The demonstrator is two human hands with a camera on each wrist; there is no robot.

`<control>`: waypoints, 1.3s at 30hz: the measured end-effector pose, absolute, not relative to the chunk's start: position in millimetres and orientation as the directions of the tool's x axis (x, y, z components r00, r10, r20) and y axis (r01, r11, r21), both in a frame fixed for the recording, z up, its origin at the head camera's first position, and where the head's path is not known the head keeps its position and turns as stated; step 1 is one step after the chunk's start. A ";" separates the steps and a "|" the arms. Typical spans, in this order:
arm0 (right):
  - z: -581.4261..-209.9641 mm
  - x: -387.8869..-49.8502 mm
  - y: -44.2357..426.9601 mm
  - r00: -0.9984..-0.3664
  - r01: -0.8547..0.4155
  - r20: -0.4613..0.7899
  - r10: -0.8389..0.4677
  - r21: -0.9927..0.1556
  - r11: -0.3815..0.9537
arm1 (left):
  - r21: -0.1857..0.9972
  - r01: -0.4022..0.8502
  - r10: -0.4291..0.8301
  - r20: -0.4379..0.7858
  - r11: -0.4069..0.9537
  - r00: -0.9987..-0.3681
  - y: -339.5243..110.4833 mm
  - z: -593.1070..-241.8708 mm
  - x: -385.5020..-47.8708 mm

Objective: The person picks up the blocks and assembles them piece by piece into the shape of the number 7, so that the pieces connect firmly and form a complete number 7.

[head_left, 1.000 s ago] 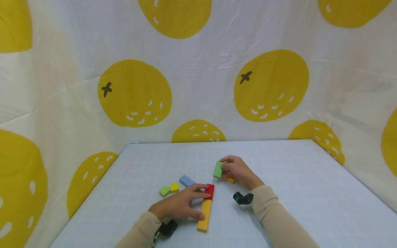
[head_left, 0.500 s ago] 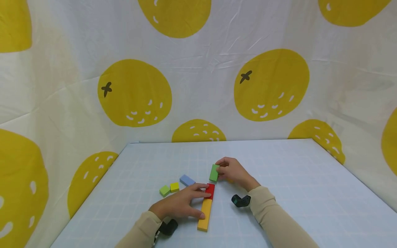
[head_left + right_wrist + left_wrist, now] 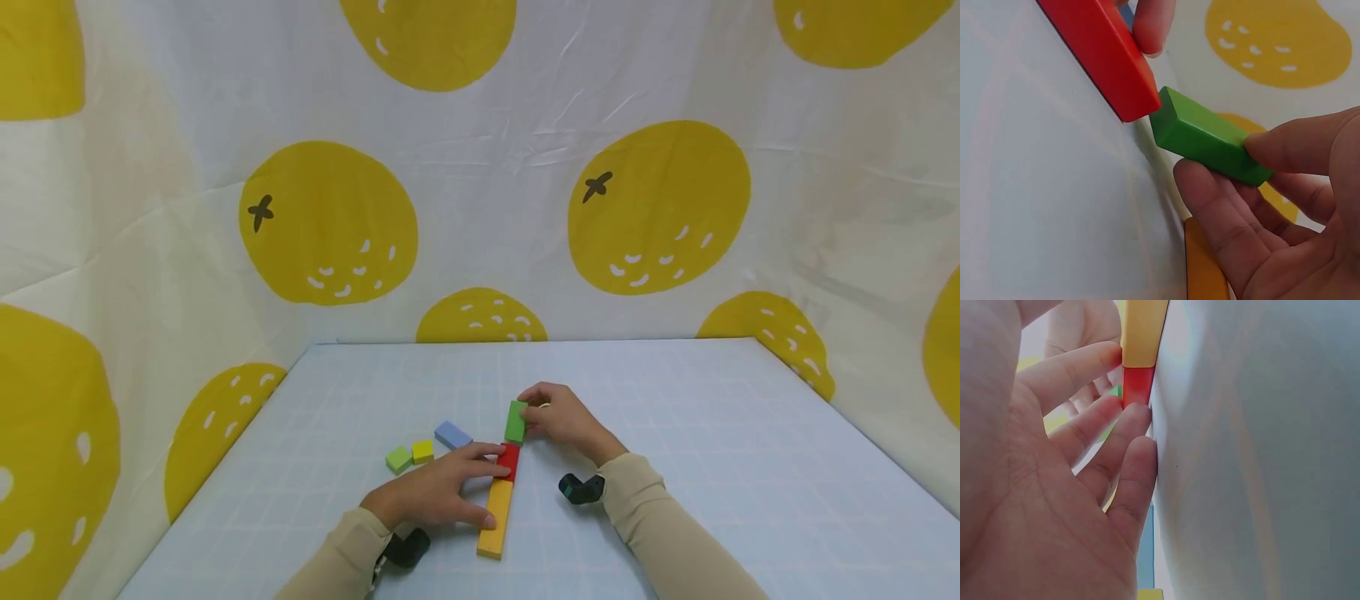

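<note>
My right hand (image 3: 566, 423) pinches a green block (image 3: 515, 422) between thumb and fingers. Seen from the right wrist, the green block (image 3: 1210, 137) is tilted, one end close against the end of the red block (image 3: 1104, 59); whether they touch I cannot tell. The red block (image 3: 508, 462) lies end to end with a longer yellow block (image 3: 497, 506), forming a row on the table. Across this row rests my left hand (image 3: 431, 496), fingertips on the red block and thumb on the yellow one. In the left wrist view its fingers (image 3: 1138, 462) are fairly straight.
Left of the row lie a blue block (image 3: 452, 435), a small yellow block (image 3: 422, 452) and a light green block (image 3: 398, 460). An orange block (image 3: 1202, 262) sits beneath my right hand. A patterned curtain (image 3: 480, 200) hangs behind the table (image 3: 750, 467).
My right hand has brought the green block left and nearer, to the far end of the red block. The orange block has become hidden in the head view. My left hand stays put.
</note>
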State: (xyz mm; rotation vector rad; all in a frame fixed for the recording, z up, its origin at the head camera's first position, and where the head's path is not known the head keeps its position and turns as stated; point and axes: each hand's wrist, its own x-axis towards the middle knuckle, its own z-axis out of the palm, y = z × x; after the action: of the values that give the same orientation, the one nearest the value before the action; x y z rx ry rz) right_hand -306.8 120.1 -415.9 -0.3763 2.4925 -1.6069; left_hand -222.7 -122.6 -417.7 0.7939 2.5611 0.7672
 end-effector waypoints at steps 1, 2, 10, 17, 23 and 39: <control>-416.8 -307.3 120.1 -0.957 -0.133 0.013 -0.291 -0.909 0.396 | 0.587 0.412 0.602 -0.166 0.697 -0.781 -122.7 -417.4 -222.8; -417.5 -307.6 120.3 -0.956 -0.138 0.017 -0.292 -0.907 0.399 | 0.590 0.411 0.602 -0.166 0.695 -0.781 -122.7 -417.2 -222.7; -418.1 -307.6 122.1 -0.946 -0.189 0.051 -0.320 -0.890 0.415 | 0.601 0.409 0.606 -0.163 0.687 -0.778 -122.8 -416.6 -223.2; -418.1 -308.0 124.0 -0.936 -0.257 0.097 -0.340 -0.845 0.468 | 0.603 0.399 0.599 -0.169 0.691 -0.783 -121.7 -415.9 -224.2; -416.2 -305.0 121.8 -0.938 -0.288 0.115 -0.326 -0.783 0.552 | 0.596 0.391 0.590 -0.178 0.702 -0.787 -121.3 -414.3 -222.7; -415.5 -301.3 118.2 -0.933 -0.311 0.117 -0.339 -0.738 0.599 | 0.595 0.406 0.601 -0.169 0.694 -0.781 -122.6 -417.6 -224.8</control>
State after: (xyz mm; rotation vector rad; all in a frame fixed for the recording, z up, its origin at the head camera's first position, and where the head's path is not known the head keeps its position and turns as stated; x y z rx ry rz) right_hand -301.3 118.2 -415.5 -0.5648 2.7778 -1.2713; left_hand -224.8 -122.6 -417.6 0.7886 2.5538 0.7757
